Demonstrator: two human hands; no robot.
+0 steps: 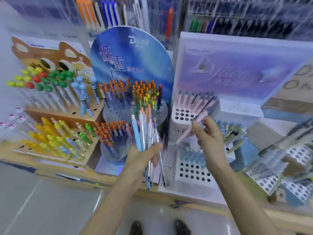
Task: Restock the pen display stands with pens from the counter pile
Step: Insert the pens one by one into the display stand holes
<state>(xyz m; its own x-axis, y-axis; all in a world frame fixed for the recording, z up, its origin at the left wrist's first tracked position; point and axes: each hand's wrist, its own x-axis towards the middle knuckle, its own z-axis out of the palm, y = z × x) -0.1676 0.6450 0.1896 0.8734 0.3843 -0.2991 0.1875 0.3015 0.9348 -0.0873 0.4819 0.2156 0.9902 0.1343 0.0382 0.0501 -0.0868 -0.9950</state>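
The bundle of pens (147, 133) stands fanned in my left hand (144, 156), whose fingers and thumb are curled round the middle of the barrels. The clicker ends point up and the tips hang below my palm. One thick pale blue pen sits at the left of the bundle, and the rest are slimmer and mostly clear or white.

My right hand (209, 133) is up over the white stand (174, 126) and seems to pinch a single pink pen (185, 134) between thumb and fingertips, tip slanting down to the left. The picture is smeared here, so I cannot read the grip finely. The pen is above the upper tier and not yet in a hole.

On that upper tier a row of pink pens (194, 99) fills the back, while the front holes (182, 114) are bare. The lower tier (194, 173) has some pale blue pens at its back and many open holes in front. I judge this stand less than half filled.

To the left, the round blue stand (132, 53) looks nearly full of orange-capped pens on both levels. The fox-shaped stand (50, 53) beyond it is well stocked too, with a few slots open.

I judge the job to be midway: one pen is about to go in and a handful waits in my left hand. I cannot make out a pile on the counter (152, 195).
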